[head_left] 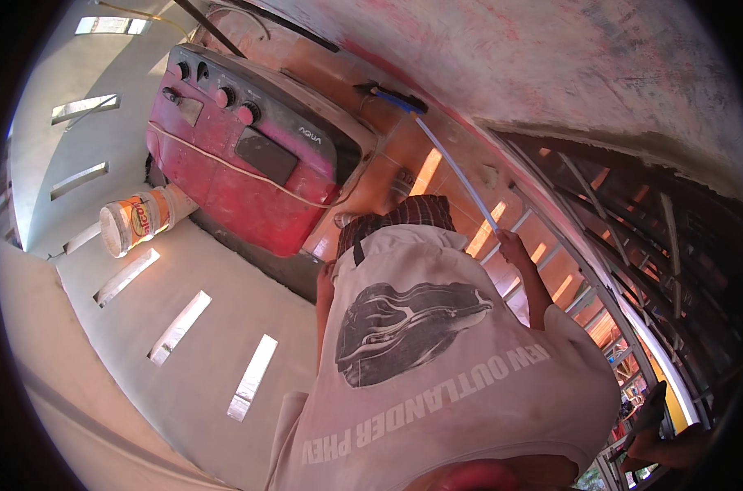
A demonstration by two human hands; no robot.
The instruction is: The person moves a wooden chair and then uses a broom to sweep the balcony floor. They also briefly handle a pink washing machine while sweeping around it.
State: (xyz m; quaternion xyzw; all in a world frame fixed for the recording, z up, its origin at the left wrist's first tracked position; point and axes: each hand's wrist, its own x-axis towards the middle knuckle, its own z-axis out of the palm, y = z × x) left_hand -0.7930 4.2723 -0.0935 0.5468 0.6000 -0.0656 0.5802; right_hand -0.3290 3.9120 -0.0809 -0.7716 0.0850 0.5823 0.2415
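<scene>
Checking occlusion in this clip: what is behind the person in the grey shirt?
Behind the person, orange tiles and a window grille show. The lower wall is covered by their body.

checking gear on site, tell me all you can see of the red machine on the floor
The red machine is a boxy, washer-like unit with a worn pink-red casing, scuffed and stained. Its darker grey top panel carries several round knobs, some red and some black, and a dark rectangular patch sits on the red face. A thin pale cord runs across the casing. It sits on the grey concrete floor, against the tiled wall. A white plastic jar lies just beside it; whether they touch cannot be told. No hand touches it.
</scene>
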